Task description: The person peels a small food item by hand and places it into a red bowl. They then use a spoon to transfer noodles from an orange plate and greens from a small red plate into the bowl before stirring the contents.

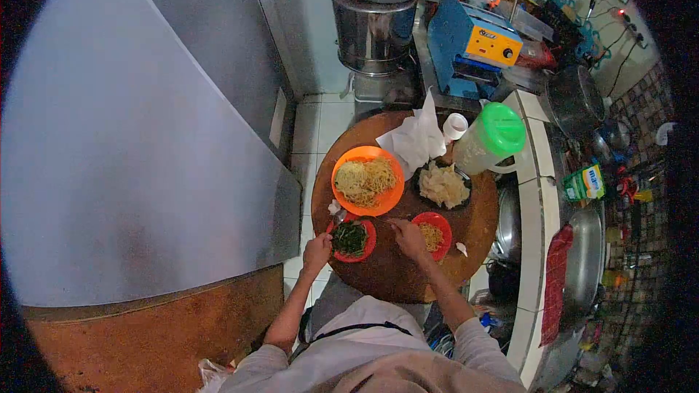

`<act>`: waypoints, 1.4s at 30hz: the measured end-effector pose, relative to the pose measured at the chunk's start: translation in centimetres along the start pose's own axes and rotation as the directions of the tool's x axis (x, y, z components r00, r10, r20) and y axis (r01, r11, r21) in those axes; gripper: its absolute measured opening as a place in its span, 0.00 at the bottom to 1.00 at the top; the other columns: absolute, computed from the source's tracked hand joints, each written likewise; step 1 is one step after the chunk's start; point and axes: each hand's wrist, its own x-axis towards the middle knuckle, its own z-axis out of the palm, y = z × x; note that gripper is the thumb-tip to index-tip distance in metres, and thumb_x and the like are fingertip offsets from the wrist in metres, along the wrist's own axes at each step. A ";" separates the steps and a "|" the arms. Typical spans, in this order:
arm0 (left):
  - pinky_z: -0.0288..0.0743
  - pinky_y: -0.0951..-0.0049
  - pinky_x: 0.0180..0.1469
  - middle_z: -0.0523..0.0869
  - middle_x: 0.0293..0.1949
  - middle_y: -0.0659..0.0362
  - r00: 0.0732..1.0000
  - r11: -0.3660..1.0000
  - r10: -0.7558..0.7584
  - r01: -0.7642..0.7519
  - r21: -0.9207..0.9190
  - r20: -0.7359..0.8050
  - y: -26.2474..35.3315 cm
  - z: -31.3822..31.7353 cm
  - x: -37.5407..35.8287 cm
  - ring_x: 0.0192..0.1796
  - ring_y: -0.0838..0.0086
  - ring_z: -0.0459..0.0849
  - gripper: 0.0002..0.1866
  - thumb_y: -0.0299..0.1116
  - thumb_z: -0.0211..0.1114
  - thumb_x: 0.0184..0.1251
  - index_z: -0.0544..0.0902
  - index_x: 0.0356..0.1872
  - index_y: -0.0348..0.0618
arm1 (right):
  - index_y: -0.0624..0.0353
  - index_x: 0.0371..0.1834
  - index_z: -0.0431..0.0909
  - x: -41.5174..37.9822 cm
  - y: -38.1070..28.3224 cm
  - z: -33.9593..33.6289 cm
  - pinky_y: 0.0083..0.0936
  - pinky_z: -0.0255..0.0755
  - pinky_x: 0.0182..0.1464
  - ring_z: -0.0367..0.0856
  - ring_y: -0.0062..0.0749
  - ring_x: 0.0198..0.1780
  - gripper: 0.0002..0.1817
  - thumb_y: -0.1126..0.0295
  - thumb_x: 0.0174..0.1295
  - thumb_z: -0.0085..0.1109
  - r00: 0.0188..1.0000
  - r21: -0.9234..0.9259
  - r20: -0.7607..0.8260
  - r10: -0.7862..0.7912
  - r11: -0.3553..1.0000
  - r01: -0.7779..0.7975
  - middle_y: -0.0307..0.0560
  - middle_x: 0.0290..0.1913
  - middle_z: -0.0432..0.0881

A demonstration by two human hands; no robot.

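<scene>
My left hand [318,252] is closed at the left rim of a red plate [373,241] of chopped dark greens [350,237]. It grips a metal spoon [340,215], whose head lies at the plate's upper edge. Between the two red plates, my right hand [409,239] pinches a thin dark utensil [388,221] pointing left toward the greens; its kind I cannot tell. Right beside that hand sits the second red plate [445,228], holding small yellowish-brown bits [431,237]. Above the greens is an orange plate [400,188] with noodles [368,180] heaped on it.
On the round wooden table [393,273] also stand a black plate of pale crackers [444,185], crumpled white paper [416,138], a white cup [455,126] and a green-lidded pitcher [489,138]. A tiled counter edge [530,225] borders the right, a grey panel [145,153] the left.
</scene>
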 end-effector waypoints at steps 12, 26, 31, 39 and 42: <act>0.68 0.56 0.34 0.78 0.26 0.44 0.969 0.986 0.013 0.029 0.166 -0.246 3.3 -2.1 5.1 0.31 0.50 0.77 0.15 0.38 0.45 0.59 0.77 0.32 0.41 | 0.56 0.41 0.71 10.5 -2.0 2.3 0.37 0.69 0.28 0.75 0.46 0.29 0.14 0.74 0.49 0.47 0.966 -0.433 -0.116 -0.230 0.887 0.159 0.52 0.31 0.74; 0.68 0.52 0.31 0.77 0.24 0.43 0.975 0.983 -0.015 0.055 0.176 -0.221 3.1 -1.4 5.6 0.30 0.49 0.76 0.13 0.38 0.46 0.58 0.76 0.30 0.41 | 0.58 0.38 0.73 15.1 -2.2 3.8 0.35 0.69 0.21 0.75 0.39 0.19 0.14 0.67 0.48 0.45 0.783 -0.617 0.106 -0.612 0.578 0.535 0.46 0.11 0.70; 0.68 0.53 0.32 0.77 0.25 0.44 0.987 0.967 0.028 0.014 0.253 -0.160 2.0 -0.9 6.6 0.31 0.50 0.76 0.12 0.37 0.46 0.57 0.76 0.29 0.41 | 0.51 0.38 0.74 14.5 -2.2 2.2 0.34 0.69 0.21 0.75 0.39 0.20 0.13 0.69 0.47 0.46 0.852 -0.642 0.347 -0.393 0.563 0.521 0.48 0.26 0.74; 0.70 0.54 0.29 0.77 0.21 0.44 0.974 0.964 0.071 -0.011 0.265 -0.216 3.1 -1.4 7.7 0.27 0.50 0.77 0.13 0.37 0.47 0.57 0.76 0.27 0.40 | 0.47 0.40 0.74 13.9 -1.5 2.2 0.32 0.70 0.21 0.76 0.38 0.23 0.15 0.72 0.47 0.46 0.885 -0.663 0.215 -0.412 0.604 0.442 0.51 0.34 0.73; 0.71 0.55 0.28 0.77 0.21 0.44 0.976 0.947 0.066 0.005 0.322 -0.208 3.2 -1.4 9.1 0.27 0.50 0.77 0.13 0.36 0.46 0.57 0.76 0.26 0.39 | 0.51 0.40 0.74 13.1 -2.4 2.1 0.31 0.70 0.21 0.76 0.39 0.22 0.15 0.72 0.47 0.46 0.864 -0.636 0.158 -0.479 0.620 0.460 0.51 0.32 0.73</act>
